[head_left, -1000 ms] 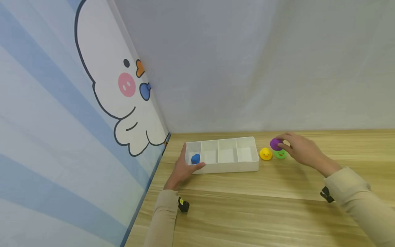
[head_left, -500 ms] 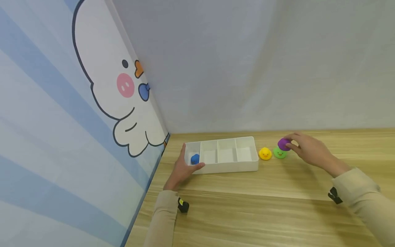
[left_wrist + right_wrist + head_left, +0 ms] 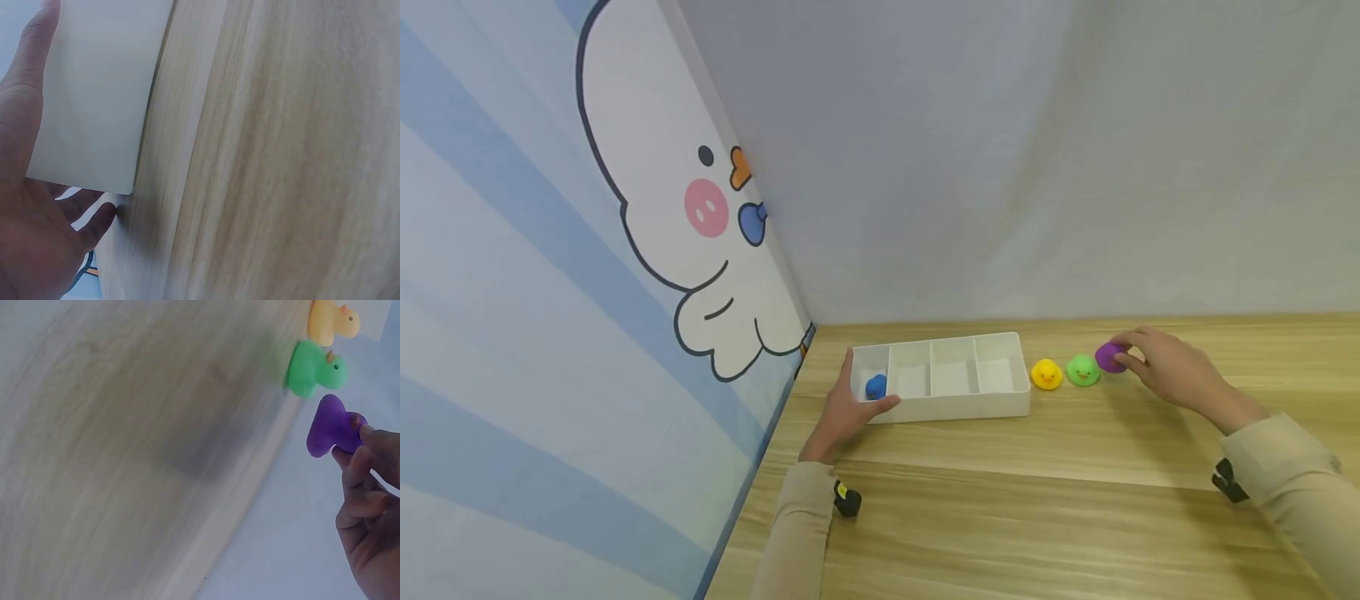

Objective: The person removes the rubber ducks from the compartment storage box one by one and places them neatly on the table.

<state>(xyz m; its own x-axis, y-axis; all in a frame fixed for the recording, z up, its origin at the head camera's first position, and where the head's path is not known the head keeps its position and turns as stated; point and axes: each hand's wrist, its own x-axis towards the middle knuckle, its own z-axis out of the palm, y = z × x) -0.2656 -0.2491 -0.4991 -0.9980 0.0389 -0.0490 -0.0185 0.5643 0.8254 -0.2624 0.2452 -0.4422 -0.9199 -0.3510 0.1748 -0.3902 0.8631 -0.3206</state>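
My right hand (image 3: 1174,372) pinches a purple rubber duck (image 3: 1109,357) by the head between thumb and fingers. In the right wrist view the purple rubber duck (image 3: 330,428) hangs a little apart from the green rubber duck (image 3: 312,369). A yellow rubber duck (image 3: 1047,375) sits between the green one and a white divided box (image 3: 955,407). My left hand (image 3: 841,410) holds the box by its left end, thumb along the front wall, fingers around the end. Inside the leftmost compartment lies a blue rubber duck (image 3: 876,386), partly hidden by the front wall.
The wooden table (image 3: 985,508) meets a pale grey wall (image 3: 1000,167) just behind the box and ducks. On the left rises a blue-striped panel (image 3: 550,333) printed with a white cartoon bird. Each sleeve has a small black device at the wrist.
My right hand has carried the purple rubber duck to the right and slightly down, from above the green one to its right side. The left hand and box have stayed put.
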